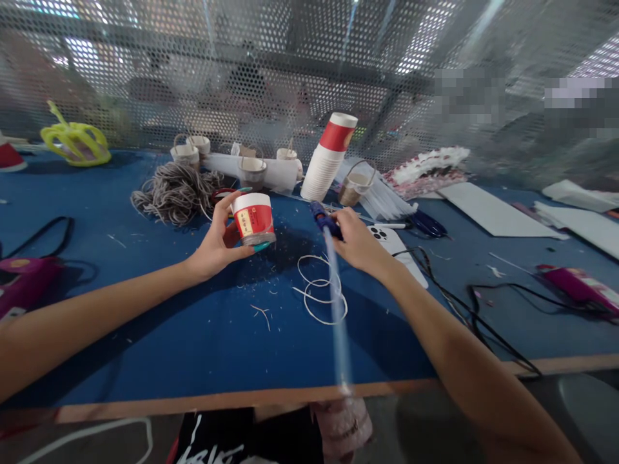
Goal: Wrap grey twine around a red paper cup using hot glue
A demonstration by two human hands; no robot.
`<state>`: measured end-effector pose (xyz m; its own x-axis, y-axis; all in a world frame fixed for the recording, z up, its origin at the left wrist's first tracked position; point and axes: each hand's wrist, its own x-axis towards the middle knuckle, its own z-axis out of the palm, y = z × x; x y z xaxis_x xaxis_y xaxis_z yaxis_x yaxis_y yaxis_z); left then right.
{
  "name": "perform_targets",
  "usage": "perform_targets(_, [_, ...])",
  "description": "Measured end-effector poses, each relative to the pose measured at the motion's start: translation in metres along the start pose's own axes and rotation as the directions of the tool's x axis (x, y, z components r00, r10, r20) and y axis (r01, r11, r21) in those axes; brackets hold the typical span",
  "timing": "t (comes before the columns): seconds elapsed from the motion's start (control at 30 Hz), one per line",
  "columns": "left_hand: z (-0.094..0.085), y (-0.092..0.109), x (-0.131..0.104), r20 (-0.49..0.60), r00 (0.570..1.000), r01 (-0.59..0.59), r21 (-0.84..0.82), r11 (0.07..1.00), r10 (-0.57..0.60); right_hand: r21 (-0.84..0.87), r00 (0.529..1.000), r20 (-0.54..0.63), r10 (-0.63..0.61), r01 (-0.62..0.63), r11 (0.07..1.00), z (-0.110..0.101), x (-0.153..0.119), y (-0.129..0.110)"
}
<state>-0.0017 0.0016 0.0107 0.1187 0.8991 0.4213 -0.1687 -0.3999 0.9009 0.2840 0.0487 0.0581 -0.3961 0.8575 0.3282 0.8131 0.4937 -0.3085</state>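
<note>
My left hand (218, 241) grips a red and white paper cup (255, 219) between thumb and fingers, a little above the blue table. The cup's printed side faces me, and a grey band circles its lower end. My right hand (355, 237) is wrapped round a dark blue glue gun (325, 220), whose nozzle end points up and left toward the cup without touching it. A long clear glue stick (340, 328) sticks out of the gun toward the table's front edge. A loose white cord (316, 299) lies coiled below, between my hands.
A grey yarn heap (174, 192) lies behind my left hand. Stacked paper cups (330, 154) lean at the back, near small baskets (356, 187). A white phone (399, 251) and black cables lie by my right arm. A yellow basket (77, 143) stands far left.
</note>
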Motion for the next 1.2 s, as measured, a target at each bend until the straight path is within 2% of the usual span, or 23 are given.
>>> perform_targets(0.03, [0.000,0.000,0.000,-0.003,1.000,0.003,0.007,1.000,-0.003,0.095,0.999,-0.027,0.029,-0.026,0.995,0.000,0.001,0.000])
perform_targets(0.1, [0.000,-0.002,-0.001,-0.006,1.000,0.020,0.014,1.000,-0.020,0.326,0.992,0.005,0.126,-0.121,0.938,-0.001,0.001,-0.004])
perform_targets(0.17, [-0.001,-0.004,-0.001,0.006,0.999,0.048,0.002,0.999,-0.048,0.571,0.977,0.085,0.196,-0.209,0.794,-0.005,-0.001,-0.012])
perform_targets(0.23, [-0.001,-0.006,-0.001,0.024,0.997,0.072,-0.013,0.997,-0.072,0.760,0.971,0.118,0.207,-0.223,0.610,-0.010,-0.004,-0.022])
perform_targets(0.3, [-0.002,-0.007,-0.001,0.030,0.996,0.080,-0.028,0.996,-0.080,0.854,0.974,0.141,0.178,-0.211,0.476,-0.016,-0.007,-0.031])
perform_targets(0.37, [-0.004,-0.007,0.000,0.029,0.996,0.084,-0.052,0.995,-0.082,0.878,0.975,0.182,0.131,-0.221,0.426,-0.021,-0.010,-0.036])
perform_targets(0.53, [-0.006,-0.008,0.003,0.037,0.994,0.108,-0.115,0.987,-0.105,0.847,0.966,0.255,0.030,-0.238,0.476,-0.021,-0.013,-0.036])
perform_targets(0.67, [-0.005,-0.010,0.003,-0.030,0.997,0.070,-0.084,0.994,-0.073,0.788,0.955,0.295,0.034,-0.263,0.557,-0.017,-0.016,-0.036])
perform_targets(0.9, [-0.002,-0.007,0.002,0.011,0.998,0.063,0.013,0.998,-0.063,0.750,0.961,0.275,0.012,-0.222,0.623,-0.015,-0.019,-0.041])
perform_targets(1.2, [-0.004,-0.007,0.003,0.024,0.998,0.055,0.026,0.998,-0.055,0.641,0.951,0.304,0.062,-0.252,0.725,-0.008,-0.023,-0.030])
